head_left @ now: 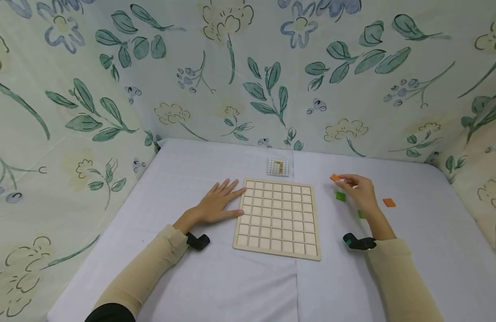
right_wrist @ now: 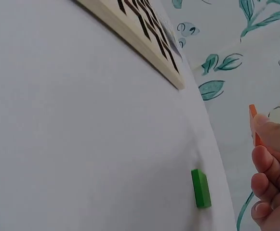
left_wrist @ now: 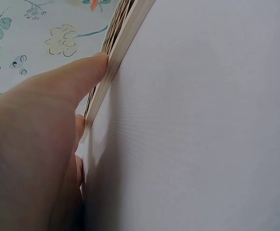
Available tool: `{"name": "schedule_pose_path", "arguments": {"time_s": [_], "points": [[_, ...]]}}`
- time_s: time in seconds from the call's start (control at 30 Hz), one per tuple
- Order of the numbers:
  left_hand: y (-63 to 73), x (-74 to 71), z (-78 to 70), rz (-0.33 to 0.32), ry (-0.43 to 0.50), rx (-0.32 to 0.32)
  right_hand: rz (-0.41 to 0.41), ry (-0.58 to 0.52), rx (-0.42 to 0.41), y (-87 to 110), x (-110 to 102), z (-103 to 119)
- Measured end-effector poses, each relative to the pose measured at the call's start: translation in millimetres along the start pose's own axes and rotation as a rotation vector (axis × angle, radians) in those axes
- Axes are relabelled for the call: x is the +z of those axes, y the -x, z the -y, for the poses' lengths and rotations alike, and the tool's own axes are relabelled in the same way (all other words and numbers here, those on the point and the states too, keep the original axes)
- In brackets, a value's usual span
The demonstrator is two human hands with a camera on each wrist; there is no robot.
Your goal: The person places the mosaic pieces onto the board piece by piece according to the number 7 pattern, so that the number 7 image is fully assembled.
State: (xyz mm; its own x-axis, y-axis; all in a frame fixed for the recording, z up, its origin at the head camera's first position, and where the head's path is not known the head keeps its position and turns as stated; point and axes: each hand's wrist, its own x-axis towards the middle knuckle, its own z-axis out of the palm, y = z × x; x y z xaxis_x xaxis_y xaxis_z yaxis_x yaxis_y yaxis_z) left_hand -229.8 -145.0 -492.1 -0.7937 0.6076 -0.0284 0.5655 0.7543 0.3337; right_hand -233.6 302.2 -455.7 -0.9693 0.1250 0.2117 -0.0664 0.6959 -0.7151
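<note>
A square wooden grid board point(head_left: 277, 219) lies on the white-covered table, its cells bare wood. My left hand point(head_left: 217, 203) is spread flat beside it, with thumb and a fingertip touching the board's left edge; in the left wrist view the thumb point(left_wrist: 89, 70) presses on the rim. To the right of the board, my right hand point(head_left: 360, 192) pinches an orange square tile point(head_left: 335, 177) between thumb and fingers, raised over the table. Below that hand lies a green tile point(head_left: 341, 196), which also shows in the right wrist view.
Behind the board lies a small pattern card point(head_left: 278, 167) with a coloured grid. Another orange tile point(head_left: 389, 202) rests right of my right hand, and a second green tile point(head_left: 361, 214) is partly hidden under the wrist. Floral cloth point(head_left: 232, 89) hangs behind the table.
</note>
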Motion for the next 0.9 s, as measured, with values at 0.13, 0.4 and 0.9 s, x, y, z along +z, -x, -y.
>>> {"name": "schedule_pose_path", "arguments": {"time_s": [0.13, 0.4, 0.9], "points": [[-0.3, 0.1, 0.9, -0.004, -0.002, 0.001, 0.019, -0.031, -0.019, 3.2, 7, 14], [-1.1, 1.1, 2.6, 0.01, 0.002, -0.015, 0.109, -0.058, -0.139, 8.6, 21, 37], [-1.3, 0.6, 2.5, 0.008, 0.008, -0.006, 0.199, -0.133, -0.161, 13.1, 47, 63]]}}
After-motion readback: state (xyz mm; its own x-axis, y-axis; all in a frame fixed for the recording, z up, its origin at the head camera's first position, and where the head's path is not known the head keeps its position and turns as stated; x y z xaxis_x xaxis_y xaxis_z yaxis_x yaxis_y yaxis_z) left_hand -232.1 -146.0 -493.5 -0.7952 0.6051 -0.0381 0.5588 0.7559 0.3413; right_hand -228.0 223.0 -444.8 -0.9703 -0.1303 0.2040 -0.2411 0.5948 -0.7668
